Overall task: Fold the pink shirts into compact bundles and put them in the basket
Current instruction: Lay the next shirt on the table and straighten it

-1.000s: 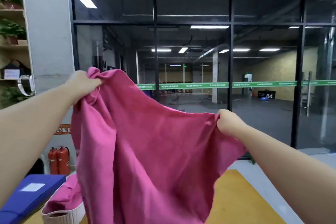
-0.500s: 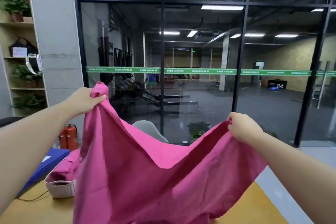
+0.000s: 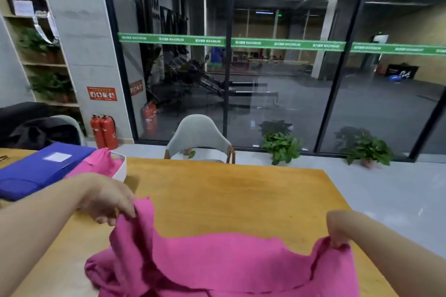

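A pink shirt (image 3: 217, 263) lies spread across the near part of the wooden table (image 3: 229, 190), its lower part running out of the frame. My left hand (image 3: 108, 200) pinches one upper corner of it, held just above the table. My right hand (image 3: 337, 229) grips the other upper corner at the right. The edge between the two corners sags onto the tabletop. A white basket (image 3: 120, 166) stands at the far left of the table, with another pink shirt (image 3: 99, 164) bunched inside it.
A blue folder (image 3: 41, 169) lies left of the basket. A grey chair (image 3: 199, 140) stands behind the table's far edge. Potted plants (image 3: 282, 147) and red fire extinguishers (image 3: 103, 131) line the glass wall. Bare tabletop stretches between the shirt and the far edge.
Both hands have come down from chest height with the shirt, which now rests on the table instead of hanging in the air. My view has tilted downward.
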Demonstrator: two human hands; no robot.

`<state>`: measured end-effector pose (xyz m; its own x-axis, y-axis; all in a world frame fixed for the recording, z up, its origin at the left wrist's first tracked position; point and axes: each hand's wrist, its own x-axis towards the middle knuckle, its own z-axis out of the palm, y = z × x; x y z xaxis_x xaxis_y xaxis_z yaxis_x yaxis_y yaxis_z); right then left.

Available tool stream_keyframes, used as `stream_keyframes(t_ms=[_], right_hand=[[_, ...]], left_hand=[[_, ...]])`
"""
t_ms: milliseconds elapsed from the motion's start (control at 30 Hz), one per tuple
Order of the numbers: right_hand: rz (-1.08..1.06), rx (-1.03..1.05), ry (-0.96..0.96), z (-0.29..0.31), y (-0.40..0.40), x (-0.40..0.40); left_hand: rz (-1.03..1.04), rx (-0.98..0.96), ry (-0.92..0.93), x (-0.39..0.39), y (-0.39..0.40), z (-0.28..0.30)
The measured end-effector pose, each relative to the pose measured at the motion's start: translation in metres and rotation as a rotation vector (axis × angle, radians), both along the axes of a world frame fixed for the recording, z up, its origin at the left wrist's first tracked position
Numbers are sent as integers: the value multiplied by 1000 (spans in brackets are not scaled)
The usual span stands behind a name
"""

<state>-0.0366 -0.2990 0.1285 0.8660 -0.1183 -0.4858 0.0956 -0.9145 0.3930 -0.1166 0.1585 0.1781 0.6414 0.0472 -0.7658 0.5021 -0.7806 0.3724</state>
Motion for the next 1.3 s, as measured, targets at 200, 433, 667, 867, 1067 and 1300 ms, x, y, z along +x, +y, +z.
stream_keyframes(t_ms=[200,433,667,867,1067,1300], right_hand=[[-269,362,-55,-11,18,68],[-473,998,-532,-29,33,225],[-189,1055,-498,-92,102,226],[-138,542,-182,-184,130,155],[190,734,-608,-218,108,80],[110,1064,-675,-213,81,-24]], left_hand=[[264,-75,-260,102,15,-18],[735,-203,-1015,261,39,-55],[236,207,-969,279,12,-163],[-144,405,-521,206,-4,-247],[-213,403,-650,147,-17,-250],[-335,157,-1189,26,-53,-215]])
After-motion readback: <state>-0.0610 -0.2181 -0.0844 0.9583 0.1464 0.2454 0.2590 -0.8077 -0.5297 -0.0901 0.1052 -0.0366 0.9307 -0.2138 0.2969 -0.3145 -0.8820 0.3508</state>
